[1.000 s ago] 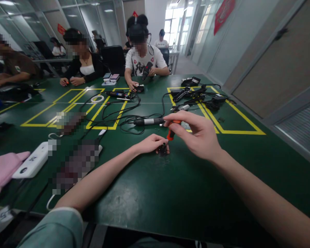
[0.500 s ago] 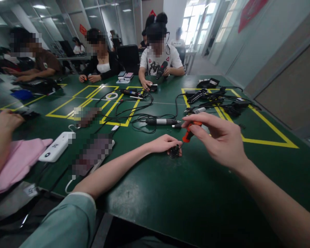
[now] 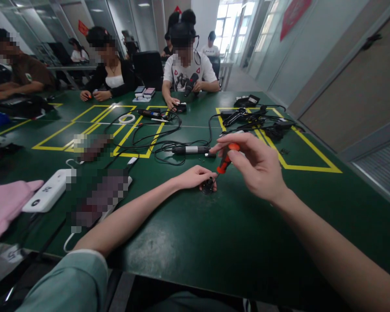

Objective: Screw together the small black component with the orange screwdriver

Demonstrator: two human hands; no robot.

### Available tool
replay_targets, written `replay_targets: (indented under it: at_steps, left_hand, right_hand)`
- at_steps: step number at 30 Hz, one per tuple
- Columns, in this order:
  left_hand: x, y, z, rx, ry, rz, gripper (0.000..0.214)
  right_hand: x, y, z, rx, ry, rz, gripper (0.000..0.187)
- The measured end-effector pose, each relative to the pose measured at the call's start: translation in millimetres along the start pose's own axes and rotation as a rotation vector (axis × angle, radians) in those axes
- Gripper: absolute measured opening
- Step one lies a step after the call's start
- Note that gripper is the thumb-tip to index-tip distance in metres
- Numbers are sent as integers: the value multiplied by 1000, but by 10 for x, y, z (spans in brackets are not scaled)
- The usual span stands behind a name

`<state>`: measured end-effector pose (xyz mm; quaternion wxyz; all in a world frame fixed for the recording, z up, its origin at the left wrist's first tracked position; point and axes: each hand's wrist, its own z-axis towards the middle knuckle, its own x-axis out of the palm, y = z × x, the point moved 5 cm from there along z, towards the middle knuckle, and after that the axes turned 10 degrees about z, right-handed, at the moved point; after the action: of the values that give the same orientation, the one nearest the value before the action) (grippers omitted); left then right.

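My left hand (image 3: 196, 177) is closed on a small round black part (image 3: 208, 186) and keeps it against the green table (image 3: 169, 234). My right hand (image 3: 258, 162) grips a screwdriver (image 3: 226, 161) with an orange and dark handle, tilted, its shaft pointing down and left at the black part. Whether the tip touches the part is too small to tell. Just beyond my hands lies a black and silver pen-shaped electric tool (image 3: 191, 150) with its cable. Tiny dark bits, perhaps screws, lie beside it.
Coiled black cables and dark tools (image 3: 247, 117) lie at the back right within yellow tape lines. To my left are a white power strip (image 3: 48, 190), a phone (image 3: 100, 199) and a pink cloth (image 3: 9, 203). Across the table a person (image 3: 188, 73) holds a power drill (image 3: 191, 84).
The whole view has shifted, so everything sits further left. Both hands keep their holds on the black part and the screwdriver, and the screwdriver is slightly turned.
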<state>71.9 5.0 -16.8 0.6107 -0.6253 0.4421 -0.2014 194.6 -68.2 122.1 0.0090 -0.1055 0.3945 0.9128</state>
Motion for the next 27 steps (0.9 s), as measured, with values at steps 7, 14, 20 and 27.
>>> replay_targets:
  at_steps: [7,14,20,27]
  left_hand:
    - [-1,-27,-17,-12,3,-2,45]
    - [-5,-7,-7,-4,2,6,50]
    - [-1,8,6,5,-3,9,50]
    - [-5,-1,-6,-6,-4,-4,52]
  right_hand:
    - [-12,17,28,-42,-14,-53,15]
    - [-22,74,54,-121,-83,-200,13]
    - [-20,29,17,-24,-75,-105,25]
    - [1,31,22,4,-10,-20,14]
